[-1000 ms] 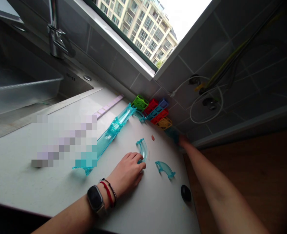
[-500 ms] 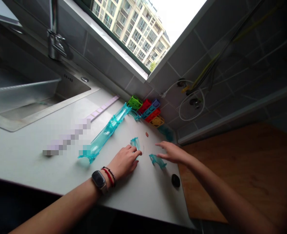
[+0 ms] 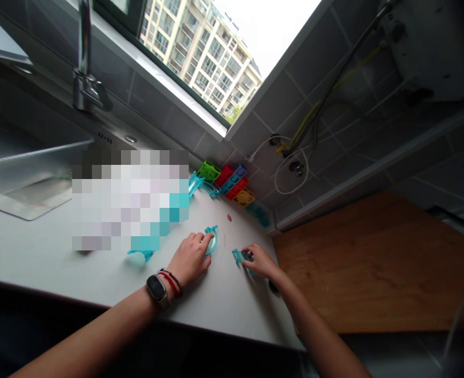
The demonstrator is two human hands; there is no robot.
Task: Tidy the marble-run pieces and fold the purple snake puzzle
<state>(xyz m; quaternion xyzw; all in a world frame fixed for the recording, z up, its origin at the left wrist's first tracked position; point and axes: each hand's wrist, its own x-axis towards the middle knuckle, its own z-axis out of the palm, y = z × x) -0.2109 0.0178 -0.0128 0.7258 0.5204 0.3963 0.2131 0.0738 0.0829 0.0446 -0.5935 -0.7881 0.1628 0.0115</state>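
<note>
Your left grip (image 3: 190, 255) clasps a see-through turquoise arc (image 3: 215, 242), smoothly bent with a flanged end, on the white surface (image 3: 216, 310); near it, to the right, is a second turquoise piece (image 3: 237, 256), partly hidden, pinched by your right grip (image 3: 260, 261).

1 head view, forward and down
</note>
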